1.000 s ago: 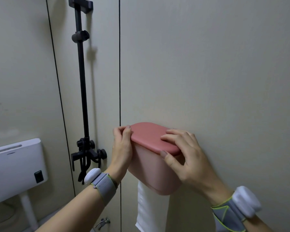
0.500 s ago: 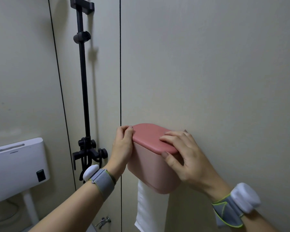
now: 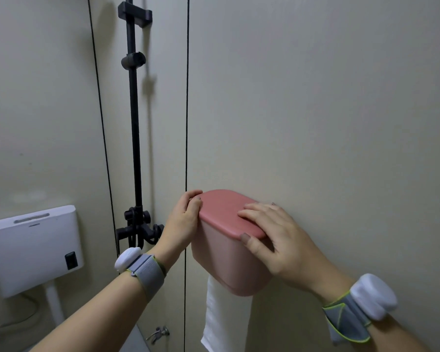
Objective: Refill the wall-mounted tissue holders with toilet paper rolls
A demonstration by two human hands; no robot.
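Hands (image 3: 184, 222) (image 3: 277, 241) grip pink holder (image 3: 229, 262) lid (image 3: 224, 212), fingers curled.

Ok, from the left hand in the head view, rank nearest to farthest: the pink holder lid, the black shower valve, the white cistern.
1. Pink holder lid: touching the left hand, on its right.
2. Black shower valve: just left of it.
3. White cistern: far left.

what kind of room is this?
Most likely a bathroom or toilet stall: a white toilet cistern at left, a black shower rail on the panelled wall, and a pink wall-mounted tissue holder with paper hanging below.
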